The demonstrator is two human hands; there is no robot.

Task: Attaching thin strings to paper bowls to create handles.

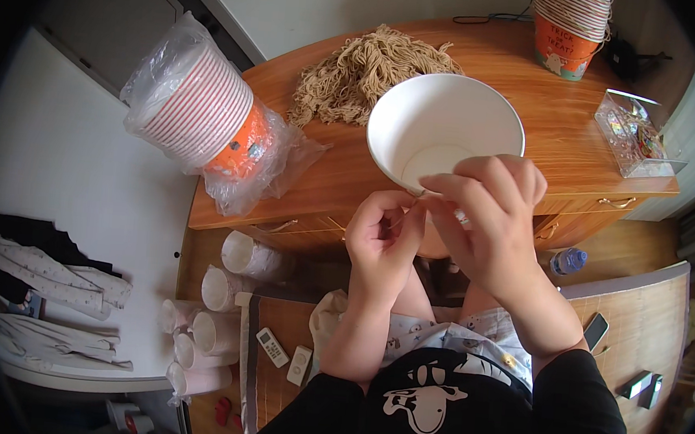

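Note:
A large paper bucket [396, 123], white inside, stands at the front edge of the wooden desk with its wide mouth toward me. A bit of its orange outside [434, 242] shows between my wrists. At the near rim, my left hand [382, 240] is closed in a pinch, thumb and forefinger together. My right hand [486, 216] meets it there, its thumb and forefinger also pinched and the other fingers curled above. Whatever lies between the fingertips is too small to make out. Behind the bucket lies a loose heap of tan twisted cord [367, 68].
Nested buckets in clear plastic [200, 116] lean at the desk's left; another stack [570, 39] stands far right. Near that is a clear tray [635, 138] of small items. Wrapped buckets [251, 254] sit on the floor left. A phone [596, 330] and remote [273, 347] lie beside me.

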